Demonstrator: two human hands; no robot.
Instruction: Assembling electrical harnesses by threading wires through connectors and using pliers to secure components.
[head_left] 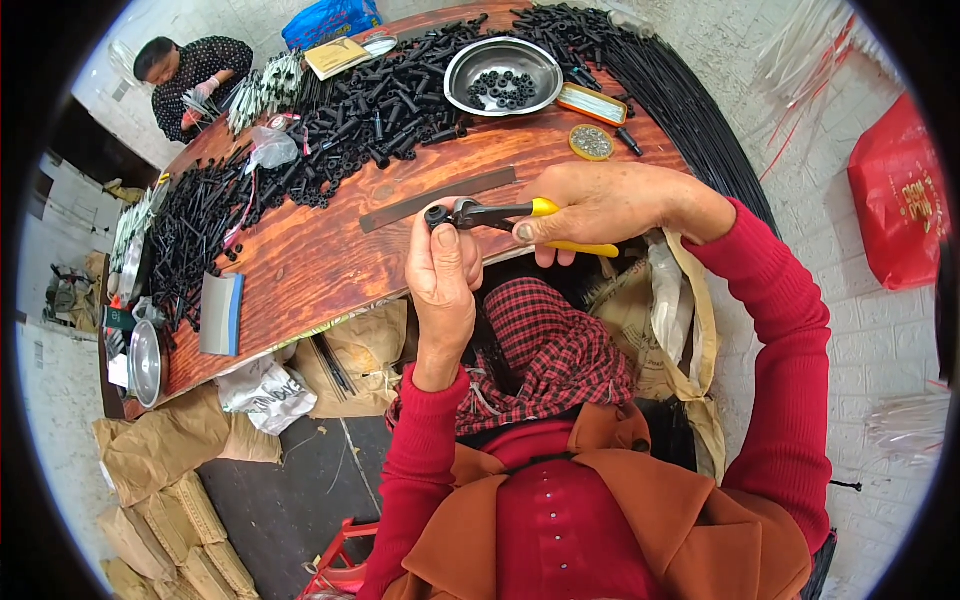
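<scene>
A person in red sleeves and an orange vest works at the edge of a long wooden table (330, 255), seen from above. The left hand (443, 280) is raised with fingers curled closed around a small black ring-shaped part (436, 216), pinched at the thumb tip. The right hand (600, 205) grips the yellow handles of pliers (500, 213), fingers wrapped tight; the plier head touches the black part just above the table's near edge. A red checked cloth (555, 350) lies on the lap below. On the table, a dark flat strip (440, 198) lies just behind the hands. Farther back sit a heap of black tubes (370, 120), a steel bowl (503, 58) holding small black rings, and a round tin (591, 142). At the table's far left end, another person (190, 75) bends over white parts.
</scene>
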